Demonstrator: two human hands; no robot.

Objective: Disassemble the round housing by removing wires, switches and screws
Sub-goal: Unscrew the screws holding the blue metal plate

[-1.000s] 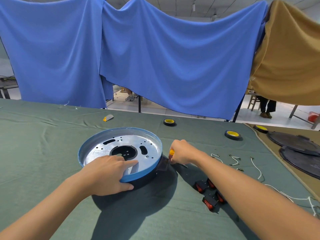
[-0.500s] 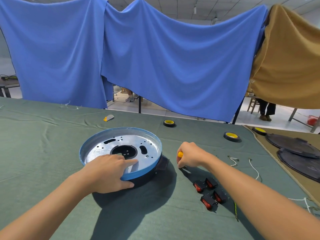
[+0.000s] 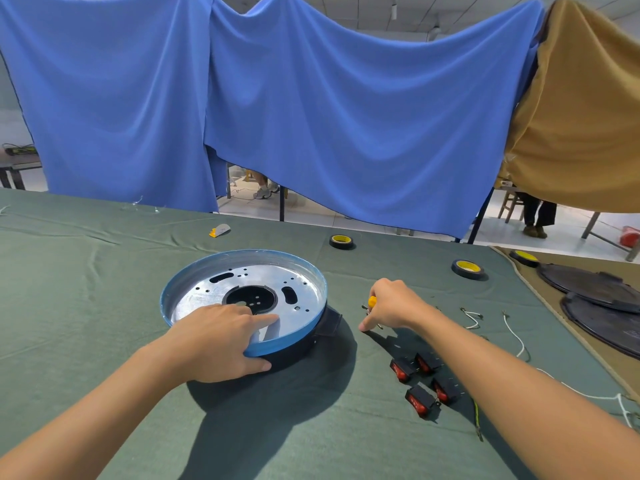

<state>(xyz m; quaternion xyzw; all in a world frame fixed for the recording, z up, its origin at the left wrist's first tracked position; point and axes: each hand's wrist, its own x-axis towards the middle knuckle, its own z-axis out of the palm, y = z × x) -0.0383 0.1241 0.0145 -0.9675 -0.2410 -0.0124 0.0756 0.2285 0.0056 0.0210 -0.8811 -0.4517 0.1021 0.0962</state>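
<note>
Our left hand (image 3: 214, 341) clamps the near edge of the round housing (image 3: 304, 278). The fingers lie over the blue rim onto the silver plate inside. The thumb presses the dark outer wall below.

The housing sits open side up on the green table cloth (image 3: 104, 306), straight ahead of us. Its far side reaches well beyond the hand. A black tab (image 3: 330, 322) juts from its right wall.

Our right hand (image 3: 391, 304) is just right of that tab and clear of the housing. Its fingers are curled tight round a yellow-handled tool (image 3: 372, 301), knuckles low over the cloth. We cannot make out the tool's tip.

Four black switches (image 3: 420, 379) with red rockers lie loose on the cloth under our right forearm, nearer to us than the hand. Short wires (image 3: 472, 315) and a long white wire (image 3: 514, 336) lie to the right of the hand.

Two tape rolls (image 3: 341, 241) with yellow cores sit beyond the housing and the hand. A third sits on a brown cloth at the far right, beside stacked dark round lids (image 3: 588, 285). Blue drapes (image 3: 311, 116) and a brown drape (image 3: 581, 116) hang behind the table.
</note>
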